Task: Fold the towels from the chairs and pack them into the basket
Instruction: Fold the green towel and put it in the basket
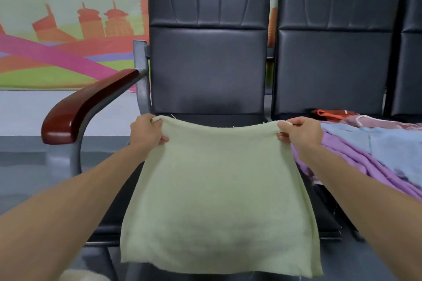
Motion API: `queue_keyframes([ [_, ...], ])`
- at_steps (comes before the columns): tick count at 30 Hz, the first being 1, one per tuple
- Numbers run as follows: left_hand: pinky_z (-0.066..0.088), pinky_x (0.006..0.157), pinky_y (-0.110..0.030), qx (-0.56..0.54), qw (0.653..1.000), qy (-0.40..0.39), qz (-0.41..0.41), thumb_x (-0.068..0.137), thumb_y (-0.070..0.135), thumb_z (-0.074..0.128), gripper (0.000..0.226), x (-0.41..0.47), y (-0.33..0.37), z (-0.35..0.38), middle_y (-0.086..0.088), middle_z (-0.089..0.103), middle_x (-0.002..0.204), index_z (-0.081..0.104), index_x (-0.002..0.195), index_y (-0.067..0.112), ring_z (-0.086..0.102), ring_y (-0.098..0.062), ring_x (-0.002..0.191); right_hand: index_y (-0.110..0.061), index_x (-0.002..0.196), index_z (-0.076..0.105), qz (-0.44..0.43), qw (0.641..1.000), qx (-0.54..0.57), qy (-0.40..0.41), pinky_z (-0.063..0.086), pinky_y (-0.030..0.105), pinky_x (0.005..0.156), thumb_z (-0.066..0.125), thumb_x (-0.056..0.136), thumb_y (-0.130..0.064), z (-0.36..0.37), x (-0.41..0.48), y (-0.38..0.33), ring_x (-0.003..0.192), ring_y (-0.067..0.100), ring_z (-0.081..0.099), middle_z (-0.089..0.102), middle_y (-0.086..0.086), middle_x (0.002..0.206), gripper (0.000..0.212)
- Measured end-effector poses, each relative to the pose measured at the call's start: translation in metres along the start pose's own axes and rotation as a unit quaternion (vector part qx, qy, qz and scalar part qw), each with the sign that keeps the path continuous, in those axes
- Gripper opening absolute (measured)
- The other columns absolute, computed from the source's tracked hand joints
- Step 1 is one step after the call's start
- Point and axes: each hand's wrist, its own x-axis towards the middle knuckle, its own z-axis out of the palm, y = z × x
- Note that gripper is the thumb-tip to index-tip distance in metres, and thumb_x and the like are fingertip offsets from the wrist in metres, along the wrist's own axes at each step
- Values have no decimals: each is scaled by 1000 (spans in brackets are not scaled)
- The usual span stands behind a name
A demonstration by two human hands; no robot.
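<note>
A pale green towel [219, 189] hangs spread out in front of the black chair [207, 64], covering most of its seat. My left hand [146, 131] pinches the towel's top left corner. My right hand [301, 131] pinches the top right corner. The top edge sags a little between the two hands and the lower edge hangs past the seat's front. On the neighbouring seat to the right lie a purple towel [342, 162] and a light blue towel [388, 146]. No basket is in view.
A dark red wooden armrest [86, 105] on a grey metal frame stands left of the chair. Behind the towels on the right seat lies a red-orange item [331, 113] and pinkish cloth [374, 121]. A painted wall runs behind the row of seats.
</note>
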Motion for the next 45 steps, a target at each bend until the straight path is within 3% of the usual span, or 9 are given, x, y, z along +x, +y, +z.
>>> queue_keyframes([
  [6, 50, 75, -28, 17, 1000, -15, 17, 95, 10, 46, 22, 44, -18, 50, -3, 66, 97, 60, 112, 7, 64, -22, 90, -17, 78, 67, -15, 999, -6, -31, 56, 46, 86, 75, 78, -14, 41, 52, 32, 73, 25, 70, 70, 4, 77, 8],
  [9, 40, 98, -29, 65, 991, -103, 60, 94, 12, 55, 55, 48, -28, 61, 2, 46, 141, 36, 145, 17, 49, -18, 122, -15, 120, 61, -22, 994, -79, -73, 50, 41, 97, 78, 77, -25, 50, 63, 47, 105, 23, 65, 65, 2, 118, 48],
  [12, 26, 114, -30, 133, 969, -177, 107, 93, 11, 59, 60, 40, -37, 60, -1, 26, 156, 33, 147, 16, 30, -17, 141, -14, 137, 47, -65, 970, -194, -131, 44, 27, 90, 72, 84, -22, 45, 53, 52, 110, 13, 55, 52, -1, 136, 59],
  [21, 38, 67, -18, 291, 903, -261, 178, 90, 25, 64, 18, -28, -24, 0, 0, 44, 100, 53, 100, 14, 49, -16, 86, -20, 85, 67, -262, 781, -462, -328, 48, 26, 81, 69, 84, -32, -4, -34, 10, 84, 11, 60, 66, -10, 88, 12],
  [26, 45, 80, -30, 356, 848, -350, 178, 85, 46, 66, 26, -65, -30, -33, 1, 54, 96, 54, 82, 23, 53, -19, 92, -24, 74, 62, -227, 733, -467, -439, 41, 15, 63, 79, 75, -38, -25, -82, -5, 68, 4, 53, 60, -13, 72, 22],
  [30, 35, 93, -25, 343, 831, -398, 182, 82, 48, 71, 27, -81, -45, -49, 4, 47, 111, 54, 99, 35, 41, -13, 107, -28, 92, 55, -197, 669, -523, -491, 44, 24, 78, 87, 61, -43, -29, -94, 10, 91, 17, 55, 51, -12, 91, 47],
  [34, 33, 82, -14, 333, 825, -387, 241, 82, 38, 73, 24, -82, -45, -50, 5, 48, 108, 52, 94, 39, 43, -11, 101, -27, 95, 51, -207, 668, -516, -495, 43, 29, 82, 89, 62, -24, -31, -96, 14, 94, 21, 52, 49, -6, 97, 50],
  [40, 43, 79, -29, 319, 837, -359, 262, 97, 30, 53, 19, -82, -42, -46, 7, 56, 89, 56, 77, 29, 52, -11, 84, -19, 100, 69, -282, 705, -505, -410, 41, 22, 76, 68, 87, -26, -47, -86, 10, 86, 11, 58, 63, -8, 89, 15],
  [45, 34, 63, -30, 317, 851, -326, 262, 103, 33, 33, 32, -89, -37, -34, 4, 45, 72, 39, 79, 13, 36, -16, 67, -24, 84, 54, -254, 713, -520, -397, 35, 23, 66, 55, 95, -22, -56, -77, 14, 80, 15, 50, 55, -10, 79, 11],
])
